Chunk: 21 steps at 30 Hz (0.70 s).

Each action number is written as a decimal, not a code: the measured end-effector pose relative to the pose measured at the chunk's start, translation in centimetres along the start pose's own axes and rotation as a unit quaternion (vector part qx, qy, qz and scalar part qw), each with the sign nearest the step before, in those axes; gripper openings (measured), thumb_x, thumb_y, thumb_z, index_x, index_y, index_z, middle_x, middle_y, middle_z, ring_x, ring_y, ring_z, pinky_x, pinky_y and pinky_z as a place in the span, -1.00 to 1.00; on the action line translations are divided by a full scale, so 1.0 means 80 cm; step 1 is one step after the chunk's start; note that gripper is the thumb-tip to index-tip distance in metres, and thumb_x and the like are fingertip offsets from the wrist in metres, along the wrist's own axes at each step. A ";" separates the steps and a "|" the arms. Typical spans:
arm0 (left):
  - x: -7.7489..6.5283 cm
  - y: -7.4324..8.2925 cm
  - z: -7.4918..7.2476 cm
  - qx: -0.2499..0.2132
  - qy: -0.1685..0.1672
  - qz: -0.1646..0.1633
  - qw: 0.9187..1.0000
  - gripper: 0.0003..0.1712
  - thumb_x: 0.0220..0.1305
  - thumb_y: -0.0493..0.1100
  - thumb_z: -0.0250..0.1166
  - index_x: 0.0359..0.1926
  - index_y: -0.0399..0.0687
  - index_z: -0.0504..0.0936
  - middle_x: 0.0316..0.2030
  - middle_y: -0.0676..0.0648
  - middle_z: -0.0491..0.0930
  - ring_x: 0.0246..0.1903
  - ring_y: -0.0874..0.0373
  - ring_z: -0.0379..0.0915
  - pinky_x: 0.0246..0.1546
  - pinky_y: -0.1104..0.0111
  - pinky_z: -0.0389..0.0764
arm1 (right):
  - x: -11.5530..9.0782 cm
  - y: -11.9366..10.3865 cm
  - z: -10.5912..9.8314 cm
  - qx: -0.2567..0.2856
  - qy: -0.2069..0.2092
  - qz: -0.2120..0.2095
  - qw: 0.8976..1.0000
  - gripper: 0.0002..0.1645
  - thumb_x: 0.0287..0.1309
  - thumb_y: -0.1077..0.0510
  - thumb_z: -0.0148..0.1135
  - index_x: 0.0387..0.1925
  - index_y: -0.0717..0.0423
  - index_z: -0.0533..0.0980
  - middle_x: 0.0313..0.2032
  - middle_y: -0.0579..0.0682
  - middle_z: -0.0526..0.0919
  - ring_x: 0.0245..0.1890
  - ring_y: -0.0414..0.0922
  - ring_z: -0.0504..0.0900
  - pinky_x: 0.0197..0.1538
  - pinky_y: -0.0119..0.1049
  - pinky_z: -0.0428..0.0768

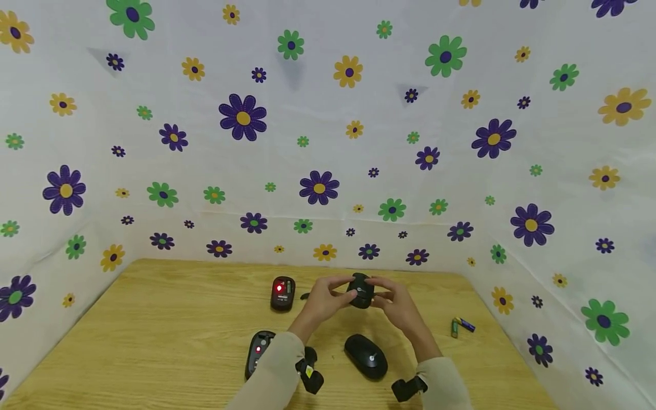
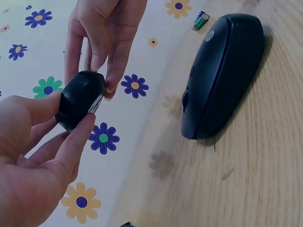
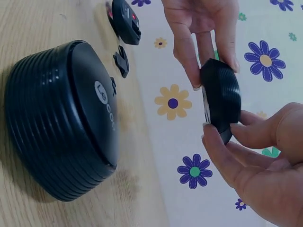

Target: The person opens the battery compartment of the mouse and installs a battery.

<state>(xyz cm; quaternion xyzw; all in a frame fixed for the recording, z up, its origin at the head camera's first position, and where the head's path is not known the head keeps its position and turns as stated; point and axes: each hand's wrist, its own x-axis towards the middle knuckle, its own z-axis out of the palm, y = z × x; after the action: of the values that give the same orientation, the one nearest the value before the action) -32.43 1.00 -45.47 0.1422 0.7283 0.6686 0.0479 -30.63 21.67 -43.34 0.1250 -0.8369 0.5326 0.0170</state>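
Both hands hold a black computer mouse in the air over the back part of the table. My left hand pinches one side of it between thumb and fingers, and my right hand grips the opposite side. The wrist views show this mouse edge-on, with ribbed sides and fingertips at its rim. Nearer me, between the forearms, a second black mouse rests top up on the wood, a pale logo on its back. A small black cover lies behind the left hand, partly hidden in the head view.
An upturned mouse with a lit red sensor and an uncovered battery slot lies left of the hands. Another upturned mouse is partly behind the left sleeve. Two loose batteries lie at the right. A flowered cloth surrounds the wooden table.
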 end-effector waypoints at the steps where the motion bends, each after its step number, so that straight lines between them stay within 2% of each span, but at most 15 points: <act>1: -0.001 0.000 0.001 -0.005 0.001 0.000 1.000 -0.55 0.38 -0.20 0.39 0.27 -0.04 0.65 0.36 -0.23 0.53 -0.09 0.00 0.73 -0.01 0.14 0.81 | -0.001 0.000 0.000 -0.013 0.003 -0.005 1.000 -0.44 0.33 0.56 0.08 0.31 0.25 0.52 0.45 0.38 0.35 0.19 0.33 0.65 0.20 0.11 0.72; 4: -0.003 0.002 0.003 -0.019 0.005 -0.003 1.000 -0.54 0.38 -0.19 0.39 0.28 -0.05 0.65 0.38 -0.26 0.50 -0.09 0.01 0.74 -0.01 0.15 0.81 | -0.004 -0.001 0.001 -0.039 0.012 -0.019 0.999 -0.42 0.29 0.54 0.17 0.31 0.22 0.53 0.43 0.39 0.37 0.19 0.34 0.64 0.16 0.10 0.75; 11: -0.006 0.006 0.003 -0.037 0.009 0.004 0.999 -0.53 0.41 -0.17 0.36 0.30 -0.08 0.62 0.41 -0.29 0.45 -0.08 -0.02 0.74 0.01 0.16 0.80 | -0.004 -0.004 0.002 -0.043 0.008 -0.048 0.998 -0.37 0.18 0.58 0.24 0.28 0.23 0.55 0.38 0.39 0.44 0.15 0.35 0.67 0.11 0.03 0.78; 18: -0.010 0.001 0.002 -0.019 0.011 0.005 1.000 -0.54 0.44 -0.09 0.34 0.28 -0.12 0.64 0.39 -0.29 0.46 -0.09 0.04 0.74 0.02 0.25 0.80 | -0.011 -0.006 0.005 -0.050 -0.005 -0.062 0.997 -0.39 0.16 0.53 0.34 0.26 0.25 0.56 0.28 0.38 0.56 0.09 0.31 0.71 0.09 0.03 0.78; 21: -0.011 -0.002 0.002 -0.016 0.012 0.003 1.000 -0.53 0.46 -0.05 0.32 0.28 -0.16 0.63 0.37 -0.29 0.49 -0.07 0.04 0.73 0.03 0.27 0.79 | -0.011 -0.006 0.007 -0.057 -0.003 -0.067 0.996 -0.41 0.18 0.49 0.35 0.26 0.24 0.56 0.25 0.36 0.59 0.05 0.26 0.73 0.15 0.05 0.75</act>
<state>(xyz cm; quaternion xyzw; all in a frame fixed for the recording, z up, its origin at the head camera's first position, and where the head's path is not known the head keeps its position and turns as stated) -31.59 0.88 -45.72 0.1355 0.7179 0.6817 0.0394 -29.60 21.12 -43.32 0.1811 -0.8560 0.4809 0.0570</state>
